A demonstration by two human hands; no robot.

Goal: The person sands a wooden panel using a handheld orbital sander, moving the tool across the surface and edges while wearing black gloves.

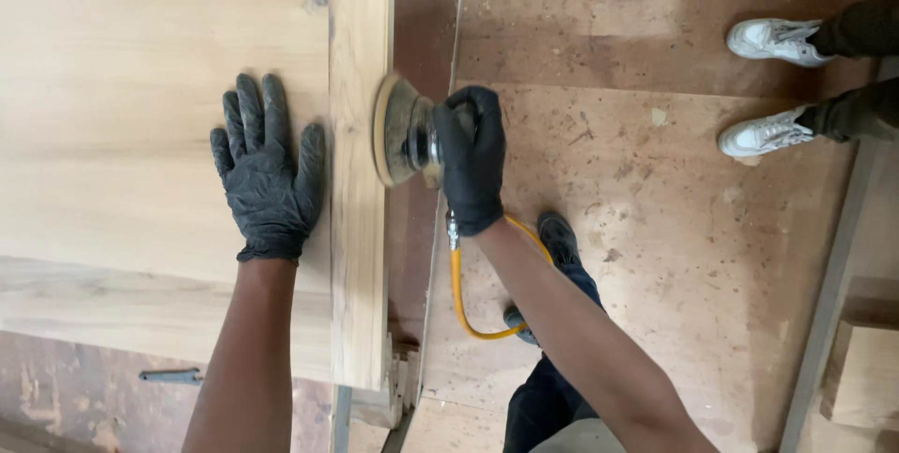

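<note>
Edge-sanding step judged in hand. Round sander (405,132) clenched in right hand (471,161), disc pressed against side edge of wooden panel (359,228). Left hand (267,172) laid flat on panel top, fingers spread, grasping nothing. Next move judged to call for steady pressure, disc kept flush along edge.

**Sander Against the Board's Edge**

The round sander (405,132) I held was a squat grey air tool with a tan disc, turned on its side so the disc pressed flat on the narrow edge of the pale wooden board (122,134). A yellow hose (461,298) looped down from it. The board lay flat, broad and knotted, its thick edge facing the sander.
</note>
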